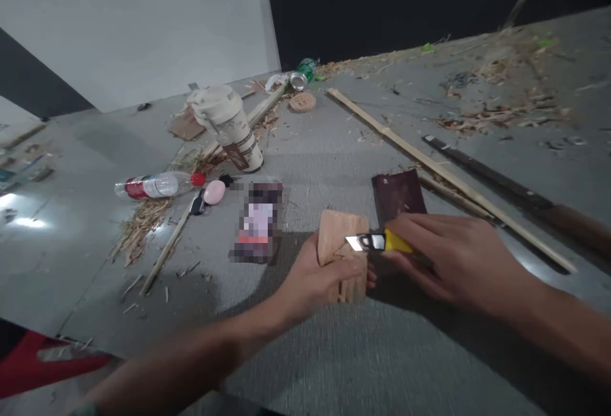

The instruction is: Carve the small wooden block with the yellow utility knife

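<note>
In the head view, the left hand (312,285) grips a wood block (340,228) above the gray floor (305,339). The right hand (458,260) is closed around a yellow knife (398,242). Its blade (354,243) is over a rough, split spot on the block; I can't tell if it touches.

The cutting looks partly done. The block has slots at its low end, but its top part looks mostly flat, so some carving may be left.

A paper cup (245,142) stands past the phone (258,220) with its lid (217,97) on, so what's inside is hidden. A clear bottle (165,185) lies down with its red cap (198,179) on; I can't tell if it holds any drink. A green can (308,69) lies farther back, and its inside doesn't show.
</note>
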The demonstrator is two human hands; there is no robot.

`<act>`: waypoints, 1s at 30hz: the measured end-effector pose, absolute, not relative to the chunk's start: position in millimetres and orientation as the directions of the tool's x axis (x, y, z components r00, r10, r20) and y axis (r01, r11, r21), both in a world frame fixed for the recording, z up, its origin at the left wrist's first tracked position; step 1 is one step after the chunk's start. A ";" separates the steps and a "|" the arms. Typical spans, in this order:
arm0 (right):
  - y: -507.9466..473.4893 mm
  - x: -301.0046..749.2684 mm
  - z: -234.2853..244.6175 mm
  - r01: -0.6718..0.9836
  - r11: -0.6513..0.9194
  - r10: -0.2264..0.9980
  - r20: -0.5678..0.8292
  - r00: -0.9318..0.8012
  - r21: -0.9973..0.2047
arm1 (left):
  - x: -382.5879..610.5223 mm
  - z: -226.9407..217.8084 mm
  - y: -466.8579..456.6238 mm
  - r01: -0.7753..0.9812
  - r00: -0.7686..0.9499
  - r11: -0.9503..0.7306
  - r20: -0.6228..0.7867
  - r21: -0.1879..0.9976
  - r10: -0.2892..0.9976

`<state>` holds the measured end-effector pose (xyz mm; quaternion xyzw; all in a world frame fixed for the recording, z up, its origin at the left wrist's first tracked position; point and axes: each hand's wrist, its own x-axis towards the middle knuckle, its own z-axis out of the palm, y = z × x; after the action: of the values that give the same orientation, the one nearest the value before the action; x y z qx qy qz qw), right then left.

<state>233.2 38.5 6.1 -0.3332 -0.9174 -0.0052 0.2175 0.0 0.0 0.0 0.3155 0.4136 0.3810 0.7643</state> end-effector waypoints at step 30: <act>30.6 222.5 11.2 0.739 0.671 0.685 0.433 -0.586 -0.059 | -2.6 4.8 7.6 -0.368 0.377 0.616 -0.494 0.696 0.783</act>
<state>222.5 30.6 11.2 -0.4008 -0.8883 -0.0638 0.2151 -2.6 7.6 4.8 0.2449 0.4240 0.3632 0.7927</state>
